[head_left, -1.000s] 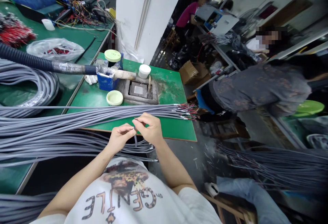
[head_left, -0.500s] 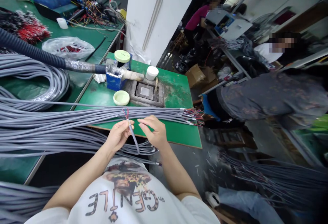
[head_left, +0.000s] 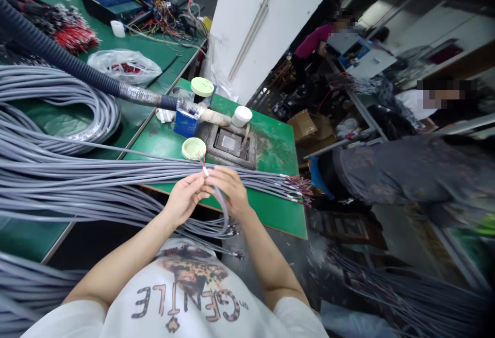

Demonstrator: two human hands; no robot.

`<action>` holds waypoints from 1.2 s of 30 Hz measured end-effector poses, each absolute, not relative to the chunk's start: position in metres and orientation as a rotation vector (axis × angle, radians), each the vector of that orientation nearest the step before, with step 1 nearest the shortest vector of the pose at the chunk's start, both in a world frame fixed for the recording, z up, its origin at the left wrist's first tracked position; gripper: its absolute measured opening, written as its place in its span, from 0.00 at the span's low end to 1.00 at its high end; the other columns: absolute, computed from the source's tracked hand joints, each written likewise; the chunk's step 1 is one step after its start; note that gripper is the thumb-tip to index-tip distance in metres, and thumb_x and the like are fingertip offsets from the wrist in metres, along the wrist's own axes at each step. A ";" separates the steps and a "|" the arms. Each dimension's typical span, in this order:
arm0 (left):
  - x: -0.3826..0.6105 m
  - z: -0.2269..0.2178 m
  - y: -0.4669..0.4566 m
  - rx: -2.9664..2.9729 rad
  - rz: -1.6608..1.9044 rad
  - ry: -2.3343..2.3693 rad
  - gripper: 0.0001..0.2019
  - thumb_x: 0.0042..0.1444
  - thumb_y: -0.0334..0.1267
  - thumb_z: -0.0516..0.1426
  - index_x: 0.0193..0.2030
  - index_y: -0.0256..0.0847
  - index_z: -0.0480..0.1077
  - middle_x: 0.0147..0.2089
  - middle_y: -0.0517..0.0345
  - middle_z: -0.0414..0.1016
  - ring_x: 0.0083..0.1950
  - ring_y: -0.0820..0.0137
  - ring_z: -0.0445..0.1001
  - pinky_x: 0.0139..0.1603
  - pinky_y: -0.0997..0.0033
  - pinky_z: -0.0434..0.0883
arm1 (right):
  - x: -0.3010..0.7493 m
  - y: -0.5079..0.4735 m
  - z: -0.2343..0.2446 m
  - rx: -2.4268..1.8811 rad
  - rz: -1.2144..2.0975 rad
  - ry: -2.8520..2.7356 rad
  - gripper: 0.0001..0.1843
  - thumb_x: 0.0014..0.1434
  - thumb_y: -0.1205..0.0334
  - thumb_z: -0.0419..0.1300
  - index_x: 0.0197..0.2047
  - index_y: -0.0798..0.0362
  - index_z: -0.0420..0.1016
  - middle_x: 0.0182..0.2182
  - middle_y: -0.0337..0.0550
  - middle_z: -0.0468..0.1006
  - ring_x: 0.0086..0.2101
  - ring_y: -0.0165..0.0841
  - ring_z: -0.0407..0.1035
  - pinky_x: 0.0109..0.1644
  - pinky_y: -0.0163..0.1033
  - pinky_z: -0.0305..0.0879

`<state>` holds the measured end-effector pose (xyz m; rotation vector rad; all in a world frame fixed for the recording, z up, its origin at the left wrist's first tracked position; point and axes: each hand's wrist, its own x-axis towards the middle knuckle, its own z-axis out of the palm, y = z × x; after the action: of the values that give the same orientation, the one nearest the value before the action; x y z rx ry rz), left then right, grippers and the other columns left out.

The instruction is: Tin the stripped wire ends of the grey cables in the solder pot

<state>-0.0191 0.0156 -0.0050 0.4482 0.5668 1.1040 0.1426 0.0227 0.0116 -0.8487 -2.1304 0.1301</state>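
A grey cable [head_left: 223, 206] runs up between my two hands, its end pointing away from me. Thin coloured wires, some red, fan out beyond a white band at that end. My left hand [head_left: 186, 196] pinches the cable just below the band from the left. From the right, my right hand [head_left: 233, 191] closes its thumb and fingers on the same spot; part of the grip is hidden. Right behind the hands lies a long bundle of grey cables [head_left: 154, 169], with stripped wire ends [head_left: 299, 187] at the right.
On the green table stand a small square metal-framed pot [head_left: 231, 145], a pale green lid or dish [head_left: 194, 148], a white jar [head_left: 242, 116] and a hose nozzle [head_left: 216, 117]. Coiled cable [head_left: 93, 114] lies left. Co-workers are at the right.
My right hand has moved in from apart and taken hold of the cable end beside my left hand. The cable end has shifted slightly forward and right. The camera view has turned a little.
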 end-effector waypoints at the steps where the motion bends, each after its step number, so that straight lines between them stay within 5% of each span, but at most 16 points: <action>1: -0.024 -0.001 0.012 0.531 1.150 0.583 0.15 0.47 0.40 0.67 0.41 0.36 0.77 0.31 0.56 0.79 0.30 0.76 0.76 0.32 0.79 0.74 | 0.142 0.030 0.016 -0.866 0.126 -2.065 0.14 0.63 0.64 0.54 0.51 0.48 0.73 0.48 0.46 0.78 0.52 0.38 0.68 0.54 0.48 0.68; 5: -0.048 0.022 -0.006 1.134 1.006 0.294 0.09 0.53 0.38 0.63 0.40 0.41 0.79 0.34 0.52 0.81 0.35 0.70 0.77 0.40 0.73 0.73 | 0.141 0.065 0.032 -1.112 0.160 -1.821 0.11 0.65 0.60 0.52 0.42 0.49 0.75 0.38 0.44 0.80 0.41 0.35 0.73 0.49 0.43 0.69; 10: -0.046 0.029 -0.014 1.604 0.477 -0.174 0.16 0.55 0.41 0.61 0.49 0.39 0.76 0.44 0.47 0.80 0.44 0.64 0.77 0.47 0.71 0.72 | 0.131 0.117 0.031 -1.278 0.408 -1.710 0.15 0.62 0.51 0.54 0.35 0.52 0.75 0.30 0.41 0.79 0.32 0.33 0.73 0.40 0.39 0.70; 16: -0.012 -0.031 -0.005 2.139 0.811 0.464 0.13 0.62 0.39 0.52 0.45 0.38 0.74 0.37 0.47 0.77 0.41 0.65 0.74 0.43 0.69 0.69 | 0.117 0.153 0.012 -1.299 0.680 -1.672 0.15 0.58 0.51 0.55 0.34 0.54 0.74 0.26 0.42 0.78 0.30 0.34 0.74 0.36 0.38 0.71; 21: -0.006 -0.069 0.006 2.182 0.938 0.552 0.13 0.64 0.39 0.49 0.44 0.39 0.73 0.35 0.51 0.75 0.39 0.68 0.72 0.43 0.70 0.67 | 0.112 0.167 0.003 -1.433 0.666 -1.758 0.17 0.59 0.50 0.54 0.34 0.56 0.75 0.26 0.42 0.78 0.29 0.33 0.74 0.37 0.38 0.70; 36: -0.006 -0.072 0.008 2.258 0.912 0.545 0.13 0.65 0.39 0.48 0.44 0.39 0.73 0.34 0.53 0.73 0.38 0.69 0.70 0.42 0.70 0.66 | 0.104 0.171 0.010 -1.535 0.592 -1.843 0.15 0.58 0.53 0.55 0.30 0.55 0.75 0.24 0.40 0.78 0.30 0.34 0.74 0.39 0.37 0.68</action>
<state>-0.0064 0.0079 -0.0717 2.2576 0.5448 0.9123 0.1036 0.1710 0.0104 -1.5352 -1.8426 0.5915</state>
